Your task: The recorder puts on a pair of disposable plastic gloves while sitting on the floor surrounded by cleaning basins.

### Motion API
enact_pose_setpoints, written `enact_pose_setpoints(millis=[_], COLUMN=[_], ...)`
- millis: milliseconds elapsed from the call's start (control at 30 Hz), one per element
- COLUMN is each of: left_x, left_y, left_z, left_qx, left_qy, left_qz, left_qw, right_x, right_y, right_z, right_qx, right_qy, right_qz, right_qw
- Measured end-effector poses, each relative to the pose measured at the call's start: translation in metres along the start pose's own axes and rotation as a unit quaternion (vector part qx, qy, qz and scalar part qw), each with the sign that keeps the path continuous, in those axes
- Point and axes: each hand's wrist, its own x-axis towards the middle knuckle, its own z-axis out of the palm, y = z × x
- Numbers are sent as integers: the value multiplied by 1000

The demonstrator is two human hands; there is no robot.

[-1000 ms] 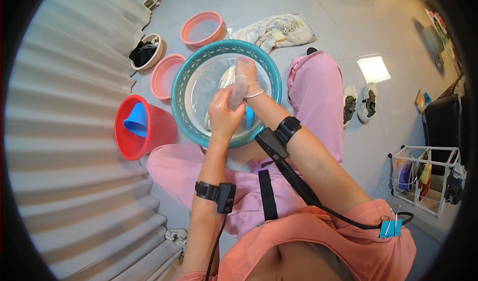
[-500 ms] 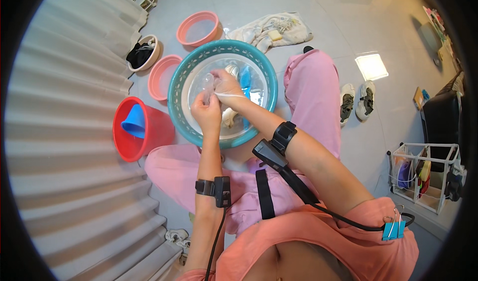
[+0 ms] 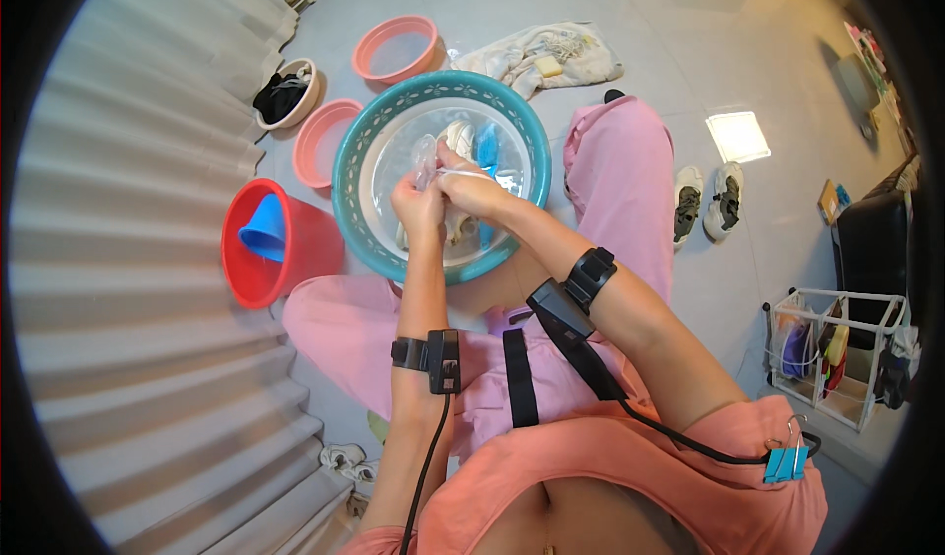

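Both hands work close together above a teal basin. The left hand is closed, its thumb and fingers gripping a clear plastic glove that sticks up past the knuckles. The right hand is partly curled right beside it, fingers reaching to the glove, and a pale strip of plastic runs across its back; whether those fingers pinch the glove cannot be told. The glove is over the left-middle part of the basin. Below, in the water, lie a white shoe, partly hidden by the hands, and a long blue thing just to its right.

On the floor, two pink tubs stand near the basin's upper left side, with a cream bowl of dark cloth beyond them. A red bucket at the left has a blue cup inside. Past the basin's far edge lies a pale towel, a yellowish block on it.
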Motion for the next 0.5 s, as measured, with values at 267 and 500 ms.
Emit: enact_pose_setpoints(millis=[267, 500], left_x=[35, 90], left_y=[-57, -22], left_z=[-36, -111], left_qx=[110, 175], left_qy=[-93, 48], left_qz=[124, 91], left_qw=[982, 979], right_x=[-2, -59], right_y=[1, -18], right_z=[15, 30], right_qx=[-255, -93], right_qy=[4, -100], right_qz=[-171, -152], right_qw=[952, 979])
